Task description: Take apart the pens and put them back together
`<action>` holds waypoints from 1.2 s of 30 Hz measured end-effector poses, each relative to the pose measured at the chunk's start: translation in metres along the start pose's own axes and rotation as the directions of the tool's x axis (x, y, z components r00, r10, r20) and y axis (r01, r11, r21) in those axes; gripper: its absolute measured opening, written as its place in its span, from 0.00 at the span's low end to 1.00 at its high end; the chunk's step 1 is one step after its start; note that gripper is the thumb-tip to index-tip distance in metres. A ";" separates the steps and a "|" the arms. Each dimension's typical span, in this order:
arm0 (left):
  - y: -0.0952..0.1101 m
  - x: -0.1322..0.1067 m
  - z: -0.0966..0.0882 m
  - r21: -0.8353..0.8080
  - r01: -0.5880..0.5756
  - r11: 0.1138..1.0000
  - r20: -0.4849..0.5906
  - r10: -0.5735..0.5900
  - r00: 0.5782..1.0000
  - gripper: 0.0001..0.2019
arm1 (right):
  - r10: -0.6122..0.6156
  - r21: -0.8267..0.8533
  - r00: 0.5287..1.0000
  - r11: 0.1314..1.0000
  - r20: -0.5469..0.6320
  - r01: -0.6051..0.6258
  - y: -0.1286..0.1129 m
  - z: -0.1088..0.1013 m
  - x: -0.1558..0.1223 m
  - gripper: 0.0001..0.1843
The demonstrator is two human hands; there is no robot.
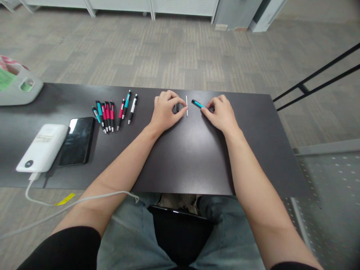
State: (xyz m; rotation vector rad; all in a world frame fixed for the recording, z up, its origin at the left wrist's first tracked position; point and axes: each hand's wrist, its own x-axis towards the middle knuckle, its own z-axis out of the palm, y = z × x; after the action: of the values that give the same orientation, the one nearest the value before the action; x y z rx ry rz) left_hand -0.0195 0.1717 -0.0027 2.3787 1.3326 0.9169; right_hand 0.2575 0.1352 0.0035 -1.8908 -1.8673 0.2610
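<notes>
My left hand [166,111] is closed, with thumb and index fingertip at a thin, pale pen refill [187,112]. Inside the curl of its fingers shows a short black piece [177,107], perhaps a pen's grip section; the fingers partly hide it. To the right, my right hand [222,113] pinches a teal pen barrel with a black end [198,104], which points up and left. Its near end is hidden by the fingers. Left of my hands, several pens lie side by side: teal ones [127,104], red ones [112,116] and a white one [133,108], with black grips.
A white power bank [42,147] with a cable [84,200] lies beside a black phone [77,140] at the left. A white plastic container [30,90] stands at the table's far left. The dark table [182,161] ends close in front of my lap.
</notes>
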 end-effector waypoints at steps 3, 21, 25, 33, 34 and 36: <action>0.004 -0.001 0.000 -0.017 -0.013 1.000 0.023 0.013 1.000 0.05 | 0.031 0.060 0.999 0.998 -0.028 -0.030 0.004 0.001 0.002 0.12; 0.011 0.009 -0.003 -0.330 -0.010 0.944 -0.080 -0.017 0.997 0.14 | -0.119 0.451 0.991 0.882 -0.062 0.134 -0.040 0.000 -0.005 0.35; 0.006 0.013 0.006 -0.438 0.034 0.899 -0.122 -0.097 0.988 0.24 | -0.164 0.371 0.986 0.915 -0.014 0.157 -0.037 0.001 -0.006 0.32; -0.019 0.024 0.016 -0.490 0.121 0.864 -0.163 -0.227 0.960 0.26 | -0.253 0.062 0.958 0.967 0.136 0.247 -0.032 0.001 -0.013 0.15; -0.019 0.024 0.015 -0.485 0.120 0.866 -0.162 -0.224 0.961 0.27 | -0.242 0.052 0.962 0.970 0.130 0.237 -0.032 0.001 -0.012 0.15; -0.016 0.023 0.014 -0.480 0.122 0.869 -0.170 -0.229 0.958 0.28 | -0.226 0.046 0.967 0.974 0.114 0.222 -0.031 0.001 -0.012 0.13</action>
State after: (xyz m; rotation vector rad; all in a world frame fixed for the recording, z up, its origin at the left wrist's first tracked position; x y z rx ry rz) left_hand -0.0125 0.2007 -0.0120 1.7996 1.2075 1.3070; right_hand 0.2283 0.1226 0.0142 -1.6553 -2.1215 0.3331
